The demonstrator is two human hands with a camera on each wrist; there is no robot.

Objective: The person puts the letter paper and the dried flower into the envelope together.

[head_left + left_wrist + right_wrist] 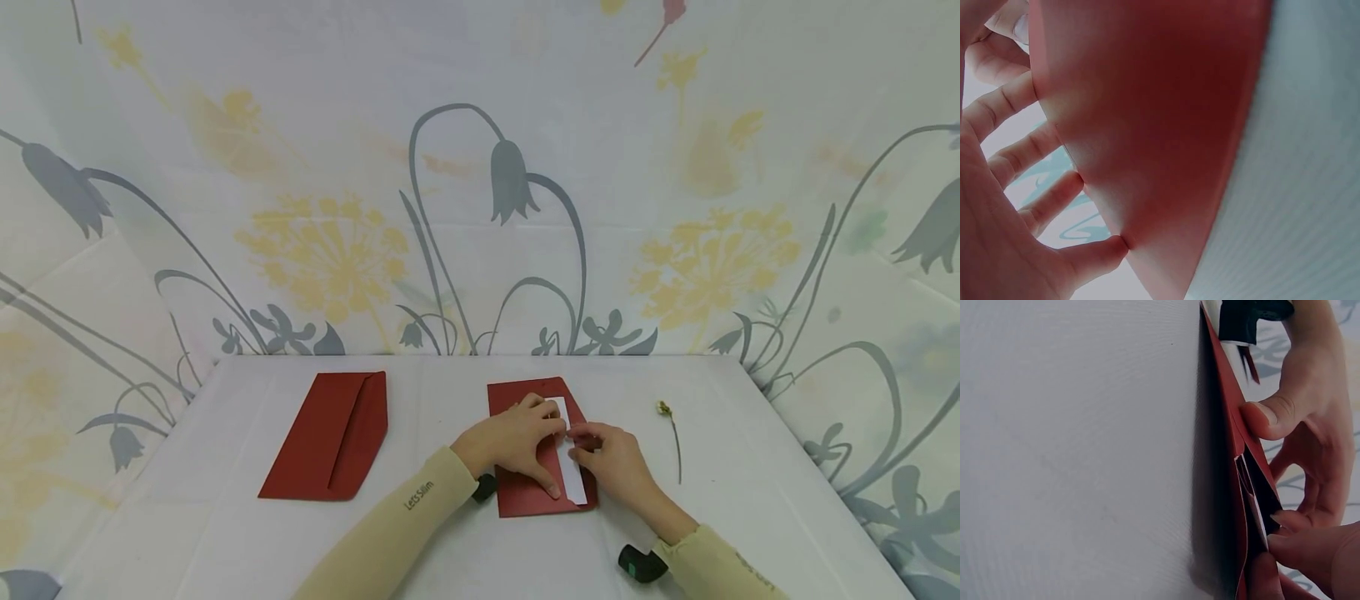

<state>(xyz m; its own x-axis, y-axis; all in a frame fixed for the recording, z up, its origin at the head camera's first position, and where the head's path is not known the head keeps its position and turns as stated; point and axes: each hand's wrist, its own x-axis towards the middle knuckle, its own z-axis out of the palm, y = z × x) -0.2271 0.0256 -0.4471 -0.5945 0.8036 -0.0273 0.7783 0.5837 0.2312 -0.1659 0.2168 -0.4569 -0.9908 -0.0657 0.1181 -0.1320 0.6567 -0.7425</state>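
From the head view I see the left hand [513,442] pressing a red envelope [525,492] flat on the white surface [450,533] at lower centre, fingers spread. The right hand [611,462] pinches a white paper slip [573,483] at the envelope's opening. A second red envelope [330,437] lies well apart at left, a dried flower [671,433] at right.

Left wrist: fingertips [1094,250] touch the envelope [1154,125].

Right wrist: fingers [1300,547] pinch the slip [1259,525] inside the envelope [1229,425].
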